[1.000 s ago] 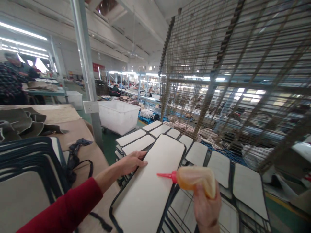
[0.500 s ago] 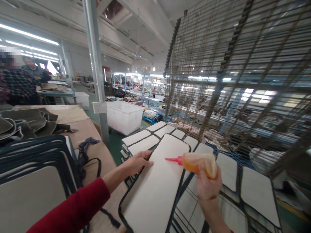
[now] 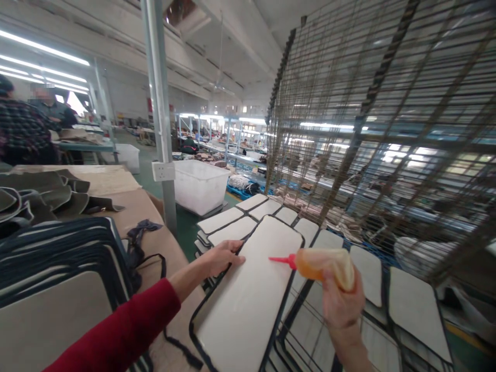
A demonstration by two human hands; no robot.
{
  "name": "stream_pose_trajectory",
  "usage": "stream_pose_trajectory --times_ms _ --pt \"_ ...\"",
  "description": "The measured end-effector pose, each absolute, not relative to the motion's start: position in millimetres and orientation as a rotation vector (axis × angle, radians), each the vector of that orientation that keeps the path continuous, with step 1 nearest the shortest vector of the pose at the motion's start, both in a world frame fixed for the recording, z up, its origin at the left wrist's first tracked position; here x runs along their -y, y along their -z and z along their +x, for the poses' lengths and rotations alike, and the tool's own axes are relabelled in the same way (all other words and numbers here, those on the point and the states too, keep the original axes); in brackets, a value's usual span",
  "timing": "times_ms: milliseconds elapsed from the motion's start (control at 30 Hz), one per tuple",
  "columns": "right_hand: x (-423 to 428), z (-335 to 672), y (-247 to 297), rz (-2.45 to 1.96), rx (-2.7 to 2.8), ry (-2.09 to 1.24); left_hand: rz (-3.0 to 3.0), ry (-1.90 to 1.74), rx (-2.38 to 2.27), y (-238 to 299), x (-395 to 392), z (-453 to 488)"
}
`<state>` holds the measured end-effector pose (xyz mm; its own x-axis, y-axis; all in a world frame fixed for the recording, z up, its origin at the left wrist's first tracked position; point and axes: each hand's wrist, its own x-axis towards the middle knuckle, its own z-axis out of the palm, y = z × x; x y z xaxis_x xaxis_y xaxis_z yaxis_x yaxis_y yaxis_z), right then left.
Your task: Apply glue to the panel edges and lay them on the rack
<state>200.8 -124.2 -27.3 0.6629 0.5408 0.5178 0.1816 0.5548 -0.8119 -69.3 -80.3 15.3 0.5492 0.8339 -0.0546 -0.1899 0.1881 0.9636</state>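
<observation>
Bottle (image 3: 315, 263) gripped, right hand (image 3: 344, 299) | panel (image 3: 250, 294) edge pinched, left hand (image 3: 221, 259) | red banner (image 3: 149, 105) unreadable

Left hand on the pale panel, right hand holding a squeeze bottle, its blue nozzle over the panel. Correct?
Not quite: the nozzle is red, as the head view shows. The rest holds: left hand on the pale panel, right hand holding the squeeze bottle, nozzle over the panel.

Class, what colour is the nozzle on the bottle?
The nozzle is pinkish red, seen best in the head view.
</observation>
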Motion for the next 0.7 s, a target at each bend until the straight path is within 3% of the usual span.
stream_pose_trajectory --times_ms 167,367,500,600,700 --pt "164.6 171.0 57.3 -1.01 0.976 -0.526 1.167 -0.818 -0.73 -8.8 68.4 -79.3" --pt "128.7 191.4 15.7 -0.932 0.699 -0.175 1.135 -0.744 -0.665 -11.7 63.6 -80.6" --pt "149.8 178.8 38.1 -0.999 0.739 -0.214 1.11 -0.739 -0.65 -3.5 51.1 -82.3" --pt "177.3 161.9 61.6 -1.062 0.884 -0.429 1.117 -0.745 -0.677 5.1 43.3 -83.7" --pt "170.1 165.4 51.1 -1.044 0.82 -0.368 1.117 -0.73 -0.676 6.7 42.8 -81.9"
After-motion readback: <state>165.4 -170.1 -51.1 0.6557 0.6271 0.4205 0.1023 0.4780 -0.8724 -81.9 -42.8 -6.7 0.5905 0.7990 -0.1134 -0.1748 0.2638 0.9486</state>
